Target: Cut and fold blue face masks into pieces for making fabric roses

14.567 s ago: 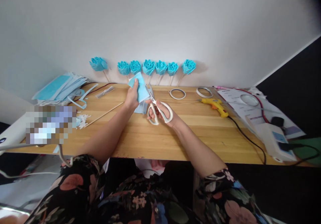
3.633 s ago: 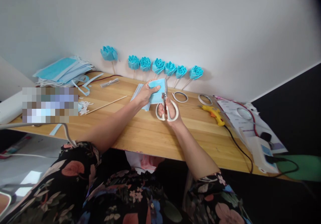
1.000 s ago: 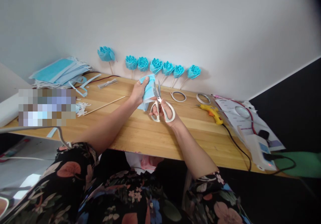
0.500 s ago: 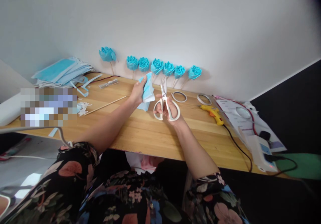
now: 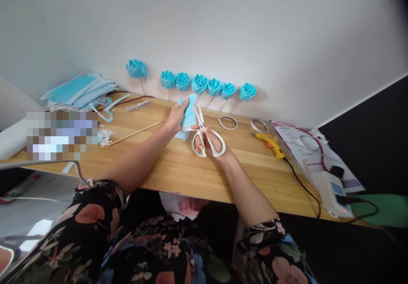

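Observation:
In my left hand point(image 5: 177, 115) is a piece of blue face mask fabric point(image 5: 190, 113), held upright with the thumb pressed on its front. My right hand point(image 5: 208, 142) is closed around white-handled scissors point(image 5: 201, 125), fingers through the loops. The scissor blades stand slightly apart, pointing up and away at the right edge of the fabric; whether they touch it I cannot tell. Below my left hand, another light blue piece point(image 5: 182, 136) shows just above the table. Behind the hands, several blue fabric roses point(image 5: 199, 84) on thin sticks lean against the wall.
Blue face masks point(image 5: 76, 89) are stacked at the back left, near cut strips point(image 5: 106, 110) and a wooden stick point(image 5: 134, 133). Tape rolls point(image 5: 228, 122), a yellow glue gun point(image 5: 270, 144) with its cord and a power strip point(image 5: 334, 195) lie to the right on the wooden table point(image 5: 188, 169).
The scissors have moved left and tilted toward the fabric, their blades now close to its right edge. The fabric in my left hand has turned slightly and lies flatter.

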Action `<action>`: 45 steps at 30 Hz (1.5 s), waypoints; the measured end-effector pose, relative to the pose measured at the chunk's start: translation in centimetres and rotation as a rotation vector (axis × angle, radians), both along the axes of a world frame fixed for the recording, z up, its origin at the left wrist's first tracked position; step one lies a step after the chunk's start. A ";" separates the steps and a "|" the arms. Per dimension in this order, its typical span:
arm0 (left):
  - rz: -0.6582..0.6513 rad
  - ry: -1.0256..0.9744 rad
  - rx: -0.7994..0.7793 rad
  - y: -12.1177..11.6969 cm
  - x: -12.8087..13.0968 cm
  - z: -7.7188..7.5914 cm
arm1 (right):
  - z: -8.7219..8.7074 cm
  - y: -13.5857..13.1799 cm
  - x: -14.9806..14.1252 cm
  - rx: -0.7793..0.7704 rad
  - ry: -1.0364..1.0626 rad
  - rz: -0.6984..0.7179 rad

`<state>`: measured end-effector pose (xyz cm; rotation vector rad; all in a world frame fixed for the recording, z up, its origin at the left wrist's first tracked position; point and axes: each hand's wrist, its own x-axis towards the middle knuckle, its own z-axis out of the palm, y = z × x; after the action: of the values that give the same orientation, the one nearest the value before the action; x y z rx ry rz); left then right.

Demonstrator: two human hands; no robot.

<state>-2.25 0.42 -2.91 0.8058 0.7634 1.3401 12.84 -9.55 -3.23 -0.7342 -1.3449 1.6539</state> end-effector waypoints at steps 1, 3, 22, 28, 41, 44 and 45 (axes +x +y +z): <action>0.021 0.004 0.011 0.0 0.0 0.1 | 0.0 0.0 0.0 -0.001 0.002 -0.005; 0.056 0.007 0.032 -0.1 0.0 0.1 | -0.1 0.0 0.0 -0.002 -0.002 -0.017; 0.086 0.101 0.126 0.1 0.1 -0.5 | -0.3 0.5 0.1 -0.019 0.004 -0.077; 0.100 0.126 0.157 0.4 0.2 -0.9 | -0.3 0.5 0.2 -0.032 -0.016 -0.044; 0.132 0.161 0.206 0.2 0.2 -0.7 | -0.3 0.6 0.2 -0.065 0.006 -0.047; 0.121 0.157 0.199 0.2 0.2 -0.7 | -0.3 0.6 0.2 -0.063 0.012 -0.052; 0.119 0.157 0.199 0.2 0.2 -0.8 | -0.3 0.6 0.2 -0.064 0.023 -0.059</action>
<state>-2.07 0.65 -3.71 1.0470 0.8196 1.4880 13.04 -8.94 -3.53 -0.7825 -1.2474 1.6597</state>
